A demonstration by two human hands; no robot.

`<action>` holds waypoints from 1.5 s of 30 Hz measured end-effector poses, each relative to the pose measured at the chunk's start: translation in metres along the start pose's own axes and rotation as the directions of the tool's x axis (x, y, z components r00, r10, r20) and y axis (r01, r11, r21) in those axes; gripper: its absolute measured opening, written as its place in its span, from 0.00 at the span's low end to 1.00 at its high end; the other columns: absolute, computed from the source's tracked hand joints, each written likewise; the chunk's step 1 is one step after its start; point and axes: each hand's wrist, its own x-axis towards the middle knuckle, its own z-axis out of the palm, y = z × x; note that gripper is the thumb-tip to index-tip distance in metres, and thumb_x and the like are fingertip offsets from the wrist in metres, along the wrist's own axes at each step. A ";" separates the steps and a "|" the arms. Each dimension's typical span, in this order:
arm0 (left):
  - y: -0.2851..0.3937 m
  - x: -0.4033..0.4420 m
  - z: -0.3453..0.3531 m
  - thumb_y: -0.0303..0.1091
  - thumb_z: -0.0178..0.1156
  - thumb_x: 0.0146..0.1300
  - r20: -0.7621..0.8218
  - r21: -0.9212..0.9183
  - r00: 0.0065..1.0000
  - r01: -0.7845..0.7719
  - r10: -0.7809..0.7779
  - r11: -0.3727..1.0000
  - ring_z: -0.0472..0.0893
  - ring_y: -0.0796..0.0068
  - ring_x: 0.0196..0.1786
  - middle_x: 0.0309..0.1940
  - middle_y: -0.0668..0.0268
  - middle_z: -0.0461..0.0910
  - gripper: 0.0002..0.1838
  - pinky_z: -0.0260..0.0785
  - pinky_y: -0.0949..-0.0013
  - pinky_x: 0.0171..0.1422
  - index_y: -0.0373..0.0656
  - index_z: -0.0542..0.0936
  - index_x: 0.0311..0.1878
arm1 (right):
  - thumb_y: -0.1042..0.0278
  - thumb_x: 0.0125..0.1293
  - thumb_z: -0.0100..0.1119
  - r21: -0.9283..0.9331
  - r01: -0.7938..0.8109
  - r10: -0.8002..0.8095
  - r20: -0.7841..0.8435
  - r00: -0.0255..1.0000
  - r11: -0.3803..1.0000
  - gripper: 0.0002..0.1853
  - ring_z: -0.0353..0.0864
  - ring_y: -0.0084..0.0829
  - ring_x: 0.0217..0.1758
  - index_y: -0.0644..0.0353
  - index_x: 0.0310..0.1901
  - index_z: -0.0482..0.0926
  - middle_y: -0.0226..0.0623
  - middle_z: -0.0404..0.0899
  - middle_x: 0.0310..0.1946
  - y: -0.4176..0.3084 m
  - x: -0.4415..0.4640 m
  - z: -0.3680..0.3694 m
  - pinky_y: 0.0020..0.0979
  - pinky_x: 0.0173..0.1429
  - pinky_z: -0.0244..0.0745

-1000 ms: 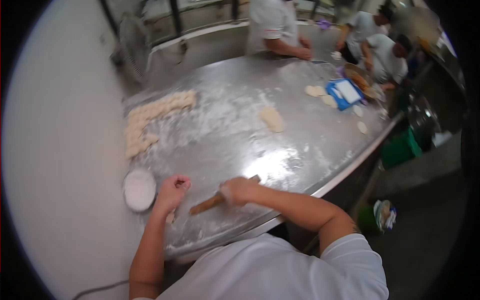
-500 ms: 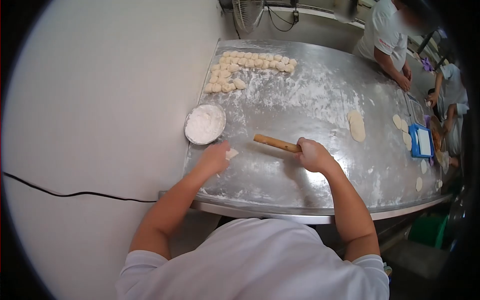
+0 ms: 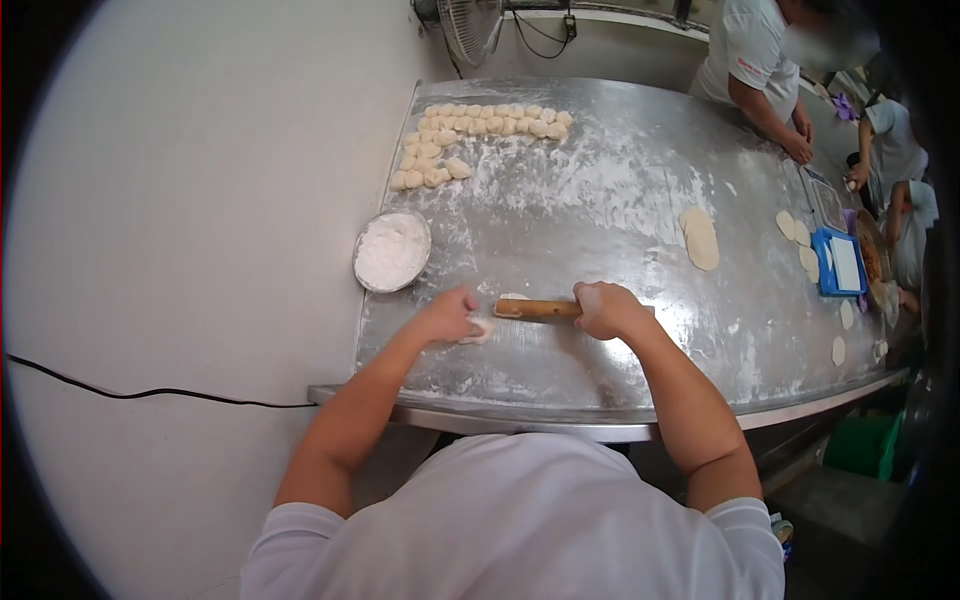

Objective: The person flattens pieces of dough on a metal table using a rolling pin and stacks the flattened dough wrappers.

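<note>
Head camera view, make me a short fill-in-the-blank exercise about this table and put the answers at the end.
1. The right hand grips a rolling pin made of ____.
2. The bowl nearest the left hand holds powder coloured ____.
3. The tray on the right side of the table is ____.
4. Unlike the rounded dough balls, the overlapping dough pieces are ____.

Missing words: wood; white; blue; flat.

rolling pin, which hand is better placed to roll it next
Probably the right hand: it grips the rolling pin, while the left hand is beside it, at a piece of dough.
</note>
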 end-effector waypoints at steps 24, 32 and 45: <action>0.054 0.012 0.003 0.31 0.79 0.54 -0.122 0.204 0.953 -0.250 0.278 0.946 0.83 0.49 0.60 0.50 0.57 0.82 0.20 0.77 0.56 0.65 0.51 0.89 0.53 | 0.67 0.73 0.67 0.222 -0.105 0.168 -0.292 0.942 0.969 0.12 0.88 0.57 0.51 0.66 0.51 0.81 0.55 0.88 0.45 0.017 -0.020 -0.035 0.52 0.57 0.80; 0.042 0.026 0.023 0.36 0.78 0.67 -0.135 -0.324 0.985 -0.147 0.108 0.935 0.82 0.72 0.43 0.42 0.64 0.86 0.15 0.78 0.66 0.51 0.46 0.91 0.55 | 0.66 0.73 0.66 0.223 -0.116 0.176 -0.275 0.945 0.968 0.12 0.88 0.57 0.51 0.65 0.50 0.82 0.55 0.88 0.46 0.015 -0.019 -0.035 0.52 0.58 0.80; 0.082 0.064 0.046 0.54 0.48 0.85 -0.345 0.368 0.888 -0.170 0.304 0.914 0.87 0.42 0.44 0.37 0.51 0.89 0.27 0.77 0.42 0.48 0.43 0.86 0.42 | 0.64 0.74 0.65 0.215 -0.131 0.184 -0.248 0.951 0.968 0.14 0.89 0.56 0.52 0.65 0.51 0.81 0.54 0.89 0.46 0.016 -0.016 -0.034 0.51 0.58 0.81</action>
